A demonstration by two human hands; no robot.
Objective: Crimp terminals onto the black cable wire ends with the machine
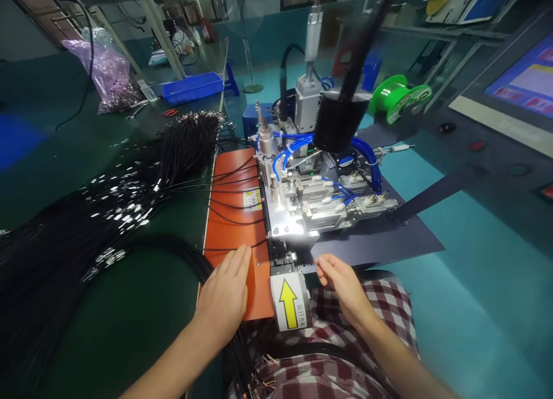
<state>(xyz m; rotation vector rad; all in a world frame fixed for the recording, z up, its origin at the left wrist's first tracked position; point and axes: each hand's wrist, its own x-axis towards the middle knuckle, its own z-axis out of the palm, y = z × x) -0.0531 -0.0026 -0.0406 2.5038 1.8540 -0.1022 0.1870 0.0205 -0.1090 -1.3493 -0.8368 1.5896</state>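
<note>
My left hand (225, 289) lies with its fingers stretched out together over the orange metal plate (233, 168). A thin black cable (219, 250) passes by its fingertips toward the machine's feed track (283, 263); whether the hand presses on it is hard to see. On the other side of the track, my right hand (340, 281) is closed, thumb against curled fingers. Anything inside that pinch is hidden. Between both hands sits a white cover with a yellow arrow (288, 304). More black cables run across the plate into the machine (294, 209).
Black cables with shiny ends (185, 151) heap on the green table (142, 307) at left. More cables hang beside my lap. A blue tray (193, 88), red-handled tool (170, 112) and plastic bag (108, 71) lie farther back. A green spool (393, 99) and control panel (496, 140) stand right.
</note>
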